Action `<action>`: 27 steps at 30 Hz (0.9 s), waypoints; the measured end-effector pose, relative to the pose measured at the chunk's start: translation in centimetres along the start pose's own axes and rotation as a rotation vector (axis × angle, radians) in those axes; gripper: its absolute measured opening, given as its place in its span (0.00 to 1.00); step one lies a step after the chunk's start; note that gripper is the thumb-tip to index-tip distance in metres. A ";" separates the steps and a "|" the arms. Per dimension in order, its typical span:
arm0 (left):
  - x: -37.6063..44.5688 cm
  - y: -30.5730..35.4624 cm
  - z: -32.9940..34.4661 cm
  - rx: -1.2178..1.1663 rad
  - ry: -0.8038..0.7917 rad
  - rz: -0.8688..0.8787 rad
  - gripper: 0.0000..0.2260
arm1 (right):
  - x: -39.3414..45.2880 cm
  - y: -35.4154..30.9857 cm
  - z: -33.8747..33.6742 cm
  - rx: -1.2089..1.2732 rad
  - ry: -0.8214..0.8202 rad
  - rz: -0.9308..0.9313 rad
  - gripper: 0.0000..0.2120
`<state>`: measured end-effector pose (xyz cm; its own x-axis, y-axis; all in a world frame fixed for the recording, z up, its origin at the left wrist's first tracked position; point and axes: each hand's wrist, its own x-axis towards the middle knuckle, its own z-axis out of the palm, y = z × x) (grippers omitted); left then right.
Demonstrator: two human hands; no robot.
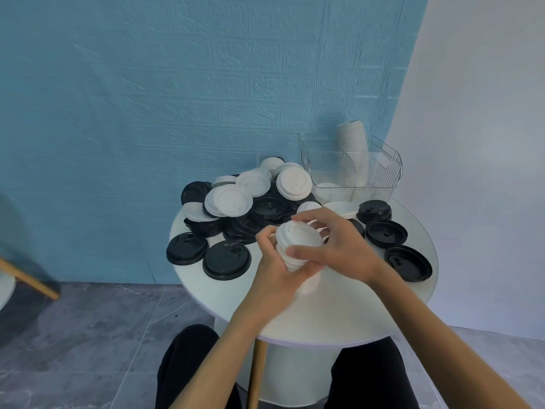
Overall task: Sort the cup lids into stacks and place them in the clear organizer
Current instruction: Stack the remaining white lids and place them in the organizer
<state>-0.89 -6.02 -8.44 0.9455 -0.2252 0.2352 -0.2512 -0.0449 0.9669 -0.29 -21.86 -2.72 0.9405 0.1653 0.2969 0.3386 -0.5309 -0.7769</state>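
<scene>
Both hands meet at frame centre over the round white table (339, 314), wrapped around a short stack of white lids (298, 246). Left hand (274, 270) cups the stack from lower left, fingers curled round its side and underside. Right hand (339, 246) closes on it from the right, thumb across the front edge, fingers curled over the top back. Stack is held just above the tabletop, tilted, top lid facing up-left. Mixed pile of white and black lids (250, 202) lies just above and left of the hands, upper-centre of the table. Loose black lids (386, 231) sit to the right of the hands, more at lower left of the pile. Clear organizer (356, 172) stands at the table's upper right, beyond the hands; a stack of paper cups (354, 146) leans in it, and something white sits in its front compartment, too unclear to name.
</scene>
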 end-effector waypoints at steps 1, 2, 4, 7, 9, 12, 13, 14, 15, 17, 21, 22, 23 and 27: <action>0.0 0.0 0.0 0.003 0.007 0.009 0.40 | 0.0 0.1 0.1 -0.016 -0.008 0.009 0.24; 0.0 -0.1 0.0 0.007 0.007 0.022 0.43 | -0.1 0.3 0.2 -0.026 -0.023 0.026 0.24; 0.1 -0.4 -0.1 0.030 -0.017 0.045 0.45 | -0.2 0.8 0.4 0.012 -0.057 0.077 0.27; 0.2 -0.5 -0.1 0.060 -0.057 0.080 0.38 | -0.2 1.5 0.2 0.147 -0.109 0.147 0.39; 0.2 -0.4 -0.1 0.073 -0.068 0.081 0.35 | 0.0 1.8 -0.1 0.206 -0.161 0.167 0.42; 0.1 -0.4 -0.1 0.043 -0.080 0.049 0.31 | -0.2 1.5 -0.9 0.242 -0.265 0.191 0.37; 0.1 -0.4 -0.1 0.030 -0.083 0.026 0.31 | -0.2 1.3 -1.2 0.238 -0.278 0.189 0.31; 0.1 -0.3 -0.2 0.022 -0.090 0.004 0.30 | 0.1 1.0 -1.5 0.215 -0.255 0.179 0.27; 0.1 -0.3 -0.3 0.020 -0.098 -0.014 0.30 | 0.6 0.9 -1.9 0.161 -0.171 0.174 0.24; 0.2 -0.1 -0.4 0.035 -0.107 -0.031 0.30 | 2.4 1.9 -2.4 -0.082 0.086 0.186 0.22; 0.1 -0.1 -0.4 0.052 -0.098 -0.020 0.30 | 5.2 4.5 -1.8 -0.605 0.096 0.285 0.38; 0.1 -0.1 -0.4 0.051 -0.095 -0.018 0.30 | 5.5 4.8 -1.3 -0.671 0.062 0.300 0.41; 0.1 -0.2 -0.4 0.049 -0.094 -0.018 0.31 | 5.7 5.1 -1.0 -0.719 0.047 0.299 0.43; 0.0 -0.2 -0.4 0.052 -0.105 -0.022 0.31 | 5.9 5.3 -0.7 -0.712 0.148 0.260 0.45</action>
<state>-0.74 -5.66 -8.59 0.9247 -0.3242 0.1996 -0.2437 -0.1013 0.9645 7.01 -24.27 -4.72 0.9565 -0.1238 0.2640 -0.0398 -0.9523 -0.3024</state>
